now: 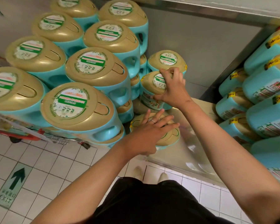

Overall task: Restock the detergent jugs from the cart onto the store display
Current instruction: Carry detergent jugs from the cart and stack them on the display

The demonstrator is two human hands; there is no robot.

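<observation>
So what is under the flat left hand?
The left hand rests flat on the gold lid of a jug on the display shelf. The middle of the lid and most of the jug's body are covered.

Detergent jugs and hands, counted
Cart jugs (74,102), top layer: eight; lower layers partly hidden. Display jugs (168,59) in plain view: three. Side-stacked jugs (265,94), right: at least seven. Hands, two: left hand (150,126), right hand (173,88).
</observation>
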